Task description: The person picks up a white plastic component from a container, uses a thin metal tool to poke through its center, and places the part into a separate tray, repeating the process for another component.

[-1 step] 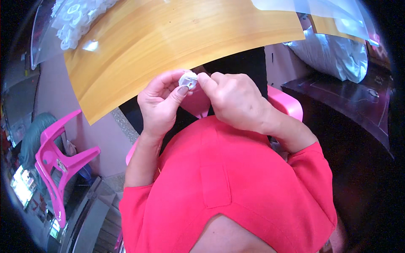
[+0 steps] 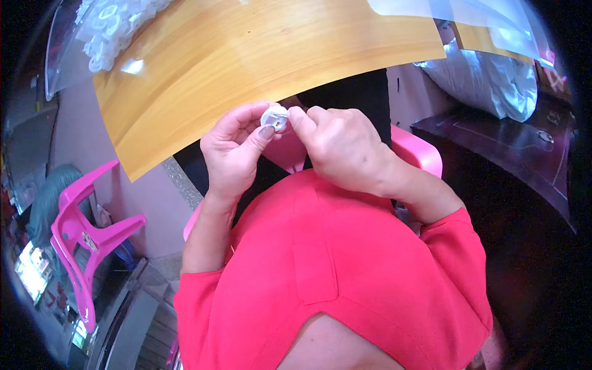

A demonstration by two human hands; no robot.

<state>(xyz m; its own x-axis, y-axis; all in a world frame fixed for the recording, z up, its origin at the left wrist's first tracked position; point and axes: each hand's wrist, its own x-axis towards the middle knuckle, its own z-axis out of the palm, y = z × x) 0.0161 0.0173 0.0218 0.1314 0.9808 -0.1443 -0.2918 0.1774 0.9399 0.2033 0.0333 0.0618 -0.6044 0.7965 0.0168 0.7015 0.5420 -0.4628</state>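
Observation:
Between the thumb and fingers of my left hand (image 2: 231,148) is a small round white plastic piece (image 2: 274,117), with a recess and a slot on the face turned up. Beside it, my right hand (image 2: 348,145) is closed, its thumb and forefinger pinched at the piece's right edge. A thin greyish bit shows between those fingertips and the white piece; whether it is a separate tool or part of the piece I cannot tell. Both hands are held just off the near edge of the wooden table (image 2: 246,55), above my lap.
At the table's far left, a clear container (image 2: 61,61) holds a heap of white plastic rings (image 2: 111,31). Whitish plastic sheeting (image 2: 419,7) lies at the far right, near a stuffed pale bag (image 2: 493,80) on a dark surface (image 2: 505,142). A pink plastic stool (image 2: 80,234) lies tipped at left.

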